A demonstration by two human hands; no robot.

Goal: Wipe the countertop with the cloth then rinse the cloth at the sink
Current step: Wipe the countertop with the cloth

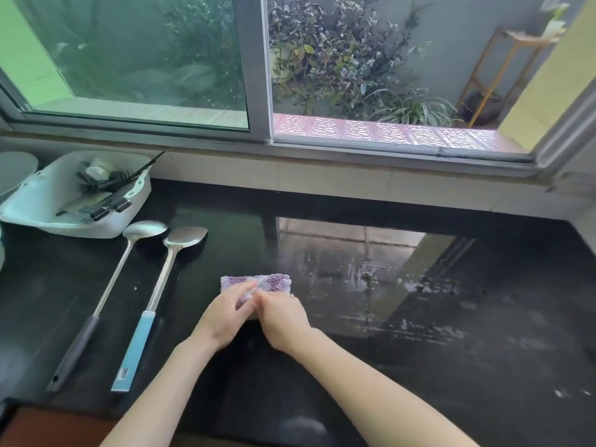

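Observation:
A folded purple and white cloth [258, 282] lies flat on the black countertop [483, 317] near its middle. My left hand [225, 314] and my right hand [281, 317] rest side by side on the cloth's near half, fingers pressed down on it. The cloth's far edge shows beyond my fingertips. Wet streaks and white specks cover the countertop to the right of the cloth. No sink is in view.
A steel ladle [106, 298] with a black handle and a steel spatula [154, 304] with a blue handle lie left of the cloth. A white drainer basket [77, 195] with utensils stands at the back left. A window runs along the back wall.

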